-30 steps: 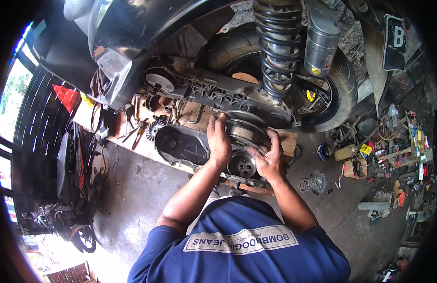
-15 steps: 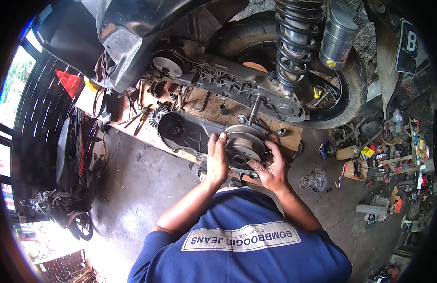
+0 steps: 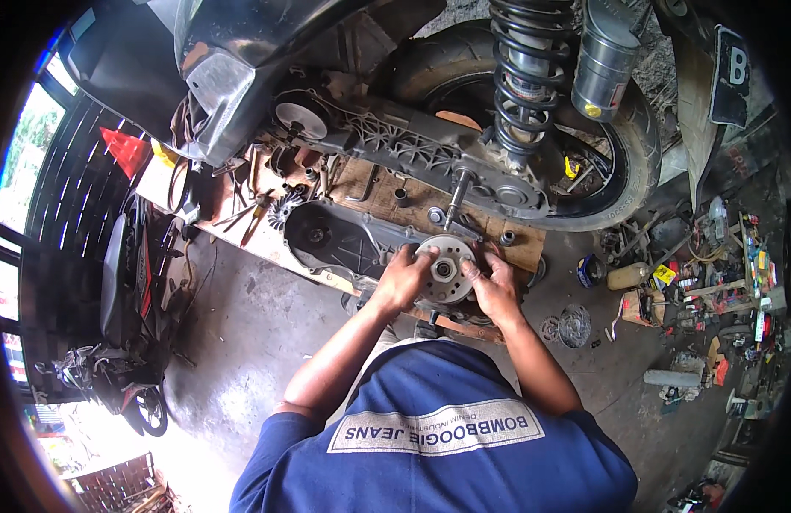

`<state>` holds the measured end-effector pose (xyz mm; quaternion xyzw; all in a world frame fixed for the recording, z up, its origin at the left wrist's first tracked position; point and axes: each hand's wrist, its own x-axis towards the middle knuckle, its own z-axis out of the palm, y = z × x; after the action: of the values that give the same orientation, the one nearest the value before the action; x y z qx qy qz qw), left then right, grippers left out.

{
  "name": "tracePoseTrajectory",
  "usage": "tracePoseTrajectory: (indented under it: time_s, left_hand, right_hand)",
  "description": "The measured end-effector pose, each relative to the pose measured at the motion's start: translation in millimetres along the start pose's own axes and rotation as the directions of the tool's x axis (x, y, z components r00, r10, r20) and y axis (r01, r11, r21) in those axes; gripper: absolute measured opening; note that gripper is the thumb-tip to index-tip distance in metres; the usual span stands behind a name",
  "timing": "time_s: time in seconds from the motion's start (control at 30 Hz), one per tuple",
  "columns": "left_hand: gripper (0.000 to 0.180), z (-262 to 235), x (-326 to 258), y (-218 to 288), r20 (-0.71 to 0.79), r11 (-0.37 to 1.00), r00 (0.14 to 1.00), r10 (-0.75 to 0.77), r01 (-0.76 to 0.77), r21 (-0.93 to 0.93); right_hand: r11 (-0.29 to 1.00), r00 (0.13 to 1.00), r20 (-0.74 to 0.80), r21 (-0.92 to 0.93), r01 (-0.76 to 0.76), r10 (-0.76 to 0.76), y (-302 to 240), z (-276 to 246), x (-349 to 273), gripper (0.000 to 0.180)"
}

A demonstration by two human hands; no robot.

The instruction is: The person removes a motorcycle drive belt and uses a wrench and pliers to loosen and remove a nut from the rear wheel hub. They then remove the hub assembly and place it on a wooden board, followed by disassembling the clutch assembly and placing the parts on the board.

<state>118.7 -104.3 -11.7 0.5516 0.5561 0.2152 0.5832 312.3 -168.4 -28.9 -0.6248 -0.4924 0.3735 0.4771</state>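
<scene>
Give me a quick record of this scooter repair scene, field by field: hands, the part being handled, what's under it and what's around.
left hand: grips the left edge of the round metal pulley
right hand: grips its right edge
pulley: flat side up, hub in the middle, held over the wooden board
beside it: dark engine cover lying on the board
behind: scooter rear wheel, coil shock spring, open transmission case
floor right: scattered tools and cans
</scene>
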Motion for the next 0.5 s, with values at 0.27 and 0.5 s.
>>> tracePoseTrajectory:
  time_s: [0.27,0.5]
  left_hand:
    - [0.048,-0.3,43.2,-25.8,0.435,0.602,0.857,0.276,-0.507,0.617]
    - [0.038,7.4,38.0,-30.8,0.538,0.331,0.782,0.313,-0.621,0.710]
  right_hand:
    - [0.883,0.887,0.024,0.083,-0.462,0.462,36.4,9.4,9.3,0.047]
    - [0.773,0.822,-0.033,-0.318,-0.549,0.569,17.4,9.5,4.0,0.085]
